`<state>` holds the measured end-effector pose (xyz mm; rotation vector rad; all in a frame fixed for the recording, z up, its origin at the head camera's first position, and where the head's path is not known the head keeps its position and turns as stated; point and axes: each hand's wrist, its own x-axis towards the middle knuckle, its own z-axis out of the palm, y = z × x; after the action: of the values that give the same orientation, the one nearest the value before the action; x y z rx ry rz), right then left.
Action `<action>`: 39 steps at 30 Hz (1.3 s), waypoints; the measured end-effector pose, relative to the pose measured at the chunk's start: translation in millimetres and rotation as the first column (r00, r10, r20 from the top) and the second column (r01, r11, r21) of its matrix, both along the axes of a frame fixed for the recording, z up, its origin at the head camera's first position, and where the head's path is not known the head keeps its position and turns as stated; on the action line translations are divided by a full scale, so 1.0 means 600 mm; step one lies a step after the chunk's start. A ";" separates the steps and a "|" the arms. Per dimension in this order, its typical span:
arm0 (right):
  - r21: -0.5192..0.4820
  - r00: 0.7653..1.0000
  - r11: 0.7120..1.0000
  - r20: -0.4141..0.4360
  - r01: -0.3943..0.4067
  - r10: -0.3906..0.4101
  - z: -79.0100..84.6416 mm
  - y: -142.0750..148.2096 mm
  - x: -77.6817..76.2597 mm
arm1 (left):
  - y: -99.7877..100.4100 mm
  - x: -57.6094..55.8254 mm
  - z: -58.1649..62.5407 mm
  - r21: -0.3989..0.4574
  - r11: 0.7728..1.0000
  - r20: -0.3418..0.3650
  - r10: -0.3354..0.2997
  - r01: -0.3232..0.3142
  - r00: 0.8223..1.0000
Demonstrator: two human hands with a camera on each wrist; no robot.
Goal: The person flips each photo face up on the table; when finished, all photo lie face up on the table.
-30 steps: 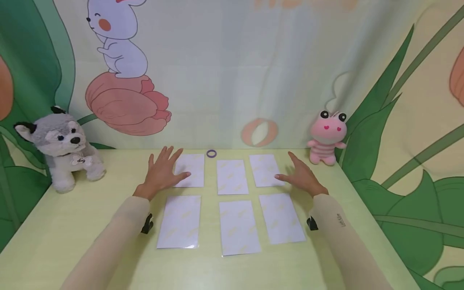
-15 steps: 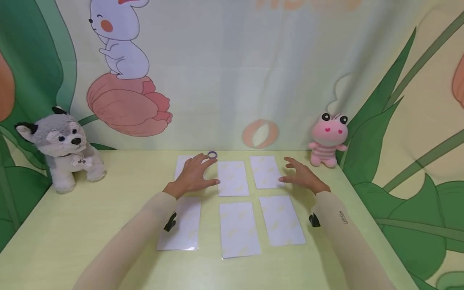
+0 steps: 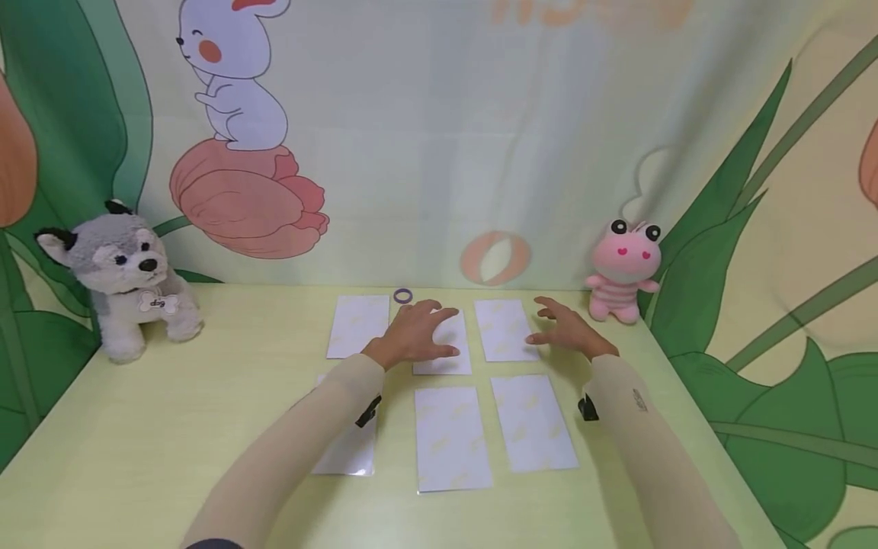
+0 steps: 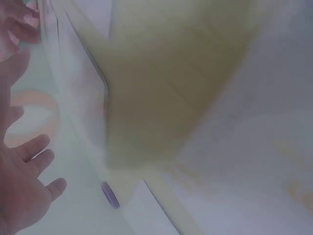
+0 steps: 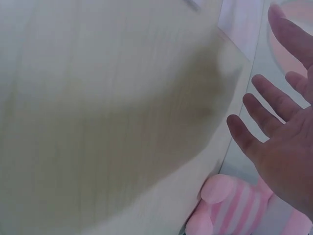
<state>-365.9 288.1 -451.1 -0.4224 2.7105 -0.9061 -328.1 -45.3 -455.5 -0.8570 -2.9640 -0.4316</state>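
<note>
White cards with faint yellow marks lie in two rows of three on the table. My left hand (image 3: 414, 333) hovers over the back middle card (image 3: 444, 367) and covers part of it, thumb and fingers spread with nothing in them. At the right edge of the back right card (image 3: 503, 328) is my right hand (image 3: 568, 331), also holding nothing, its fingers apart and slightly bent. The back left card (image 3: 357, 326), front middle card (image 3: 453, 438) and front right card (image 3: 535, 423) show fully. My left sleeve hides part of the front left card (image 3: 347, 453).
A purple ring (image 3: 402, 296) lies near the table's back edge. A grey husky plush (image 3: 130, 278) sits at the left and a pink striped plush (image 3: 624, 271) at the back right. Behind the table (image 3: 158, 427) hangs a printed curtain (image 3: 384, 152).
My left hand has moved right, from the back left card across to the back middle one. My right hand stays by the back right card, its fingers a little more bent.
</note>
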 end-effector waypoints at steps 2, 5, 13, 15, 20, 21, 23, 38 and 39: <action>0.001 1.000 1.000 -0.008 -0.007 0.007 0.000 -0.004 -0.007 | 0.014 -0.001 -0.001 -0.007 1.000 0.008 -0.018 0.018 1.000; 0.001 1.000 1.000 -0.016 -0.020 0.020 -0.001 -0.010 -0.017 | 0.032 0.000 -0.002 -0.020 0.999 0.032 -0.047 0.047 0.998; -0.005 1.000 1.000 0.012 -0.006 0.006 -0.007 -0.017 -0.034 | 0.073 -0.001 -0.007 -0.082 0.992 0.070 -0.092 0.097 0.993; -0.022 1.000 1.000 0.026 0.005 -0.004 -0.010 -0.019 -0.038 | 0.082 -0.005 -0.009 -0.093 0.991 0.068 -0.090 0.096 0.994; -0.029 1.000 0.999 0.024 0.013 -0.012 -0.019 -0.023 -0.039 | 0.100 -0.015 -0.018 -0.103 0.988 0.070 -0.109 0.116 0.992; -0.031 1.000 0.999 0.017 0.014 -0.013 -0.021 -0.024 -0.039 | 0.103 -0.016 -0.019 -0.105 0.988 0.071 -0.110 0.117 0.991; -0.042 1.000 0.999 0.010 0.017 -0.017 -0.023 -0.025 -0.039 | 0.108 -0.018 -0.020 -0.114 0.987 0.069 -0.106 0.114 0.992; 0.048 0.999 0.999 -0.040 -0.004 0.006 -0.019 -0.036 -0.056 | 0.148 -0.023 -0.022 -0.217 0.972 0.058 -0.078 0.089 0.995; 0.047 0.999 0.999 -0.039 -0.002 0.004 -0.021 -0.037 -0.058 | 0.149 -0.024 -0.022 -0.223 0.971 0.060 -0.076 0.087 0.995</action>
<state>-400.5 265.9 -463.5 -0.4396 2.7599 -0.8401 -342.3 43.9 -468.9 -1.0048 -3.0761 -0.1211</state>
